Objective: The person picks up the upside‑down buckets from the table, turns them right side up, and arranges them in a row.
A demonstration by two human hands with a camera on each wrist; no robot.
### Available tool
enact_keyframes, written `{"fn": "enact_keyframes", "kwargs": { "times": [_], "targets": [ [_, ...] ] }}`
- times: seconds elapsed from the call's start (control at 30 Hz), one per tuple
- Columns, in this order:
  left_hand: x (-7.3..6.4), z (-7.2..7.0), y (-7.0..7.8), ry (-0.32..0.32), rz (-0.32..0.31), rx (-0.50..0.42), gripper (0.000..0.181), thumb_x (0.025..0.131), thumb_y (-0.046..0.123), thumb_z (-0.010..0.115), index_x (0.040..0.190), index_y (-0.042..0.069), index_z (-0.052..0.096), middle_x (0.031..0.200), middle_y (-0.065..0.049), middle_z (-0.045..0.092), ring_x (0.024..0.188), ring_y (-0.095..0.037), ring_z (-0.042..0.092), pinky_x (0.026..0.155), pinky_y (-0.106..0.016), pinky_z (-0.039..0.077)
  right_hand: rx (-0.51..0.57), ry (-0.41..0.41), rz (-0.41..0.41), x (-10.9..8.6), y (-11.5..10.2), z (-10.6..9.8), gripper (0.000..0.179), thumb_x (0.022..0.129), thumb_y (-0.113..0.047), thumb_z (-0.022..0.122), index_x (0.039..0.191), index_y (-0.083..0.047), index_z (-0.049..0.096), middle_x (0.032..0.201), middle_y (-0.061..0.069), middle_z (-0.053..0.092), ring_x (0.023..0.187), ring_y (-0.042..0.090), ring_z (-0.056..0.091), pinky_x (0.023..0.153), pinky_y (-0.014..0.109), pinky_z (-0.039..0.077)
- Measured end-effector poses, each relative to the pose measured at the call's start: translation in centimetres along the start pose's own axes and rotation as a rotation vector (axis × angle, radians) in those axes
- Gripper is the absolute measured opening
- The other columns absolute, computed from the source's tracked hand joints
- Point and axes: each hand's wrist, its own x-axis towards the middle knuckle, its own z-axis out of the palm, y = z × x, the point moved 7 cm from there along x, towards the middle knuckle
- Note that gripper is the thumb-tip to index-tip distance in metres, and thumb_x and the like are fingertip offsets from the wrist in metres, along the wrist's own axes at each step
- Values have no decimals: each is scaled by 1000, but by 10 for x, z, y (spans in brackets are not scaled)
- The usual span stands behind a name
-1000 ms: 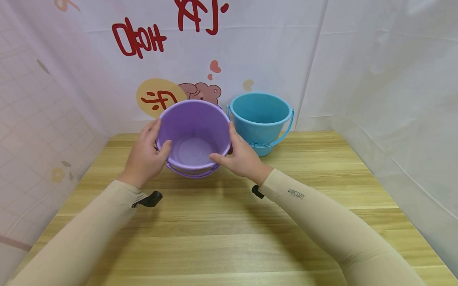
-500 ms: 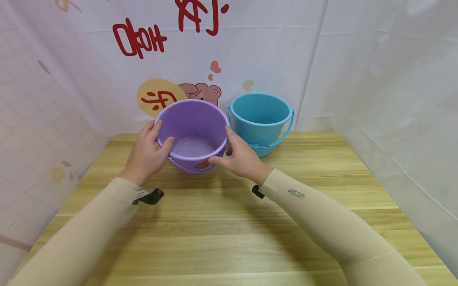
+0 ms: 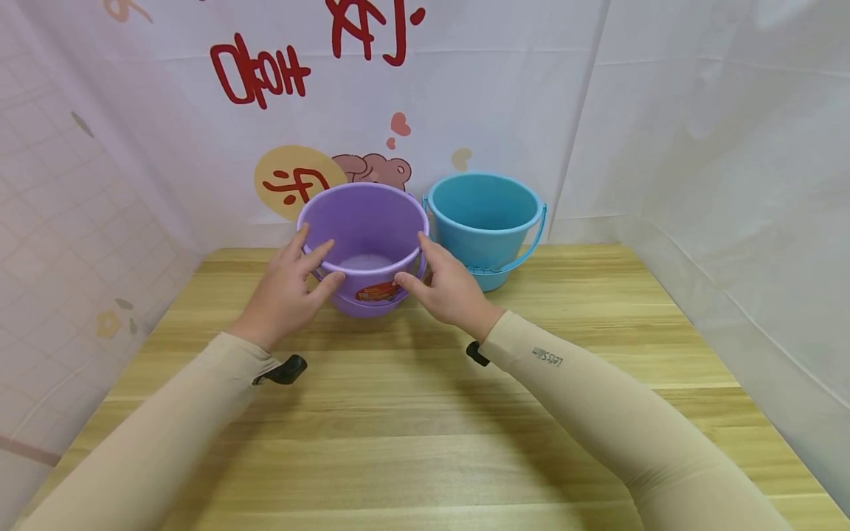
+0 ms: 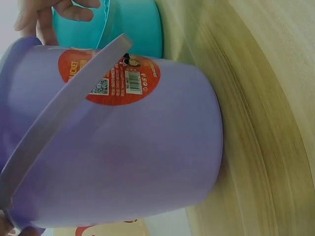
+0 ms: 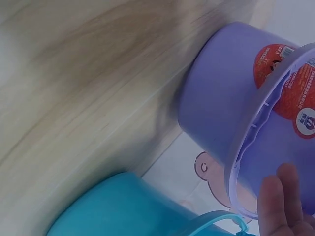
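In the head view a purple bucket stands upright towards the back of the table, its mouth facing up and its red label turned to the front. My left hand rests with spread fingers at its left rim. On the other side, the fingertips and thumb of my right hand touch the rim, loosely extended. The purple handle hangs down across the bucket's side in the left wrist view. Close to its right is a light blue bucket with its handle lowered.
The wooden table reaches forward to a white printed backdrop. White sheets hang along the left and right sides. The blue bucket's handle sticks out to its right.
The purple bucket has gone from tilted towards me to upright, and its red label has come into view. My left hand has loosened and spread its fingers. The blue bucket stays put.
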Motion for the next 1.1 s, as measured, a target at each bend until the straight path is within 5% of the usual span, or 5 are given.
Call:
{"fn": "enact_keyframes", "kwargs": {
  "times": [0.27, 0.5, 0.97, 1.1],
  "targets": [
    [0, -1, -3, 25, -43, 5, 54, 90, 55, 45, 138, 30, 44, 155, -11, 14, 137, -45, 19, 101, -68, 23, -105, 14, -7, -2, -6, 3, 74, 84, -58, 53, 147, -30, 25, 154, 4, 19, 103, 12, 57, 88, 35, 49],
    [1, -2, -7, 40, -64, 14, 51, 93, 52, 43, 137, 28, 46, 154, -14, 17, 136, -46, 21, 104, -66, 20, -192, -11, -118, -1, -19, 11, 71, 86, -57, 52, 146, -31, 26, 155, 6, 17, 132, 26, 39, 98, 42, 44],
    [7, -1, -7, 86, -70, 70, 46, 93, 51, 42, 134, 30, 50, 151, -10, 27, 135, -42, 30, 102, -66, 20, -283, 66, -60, 12, -21, 8, 78, 81, -60, 58, 145, -25, 31, 147, 12, 30, 109, 23, 56, 85, 39, 51],
    [9, -1, -9, 64, -96, 76, 48, 94, 52, 39, 136, 31, 47, 152, -8, 24, 138, -46, 17, 104, -68, 12, -316, 56, -50, 14, -18, 14, 90, 75, -65, 60, 148, -26, 23, 144, 10, 33, 112, 22, 55, 87, 37, 51]
  ]
}}
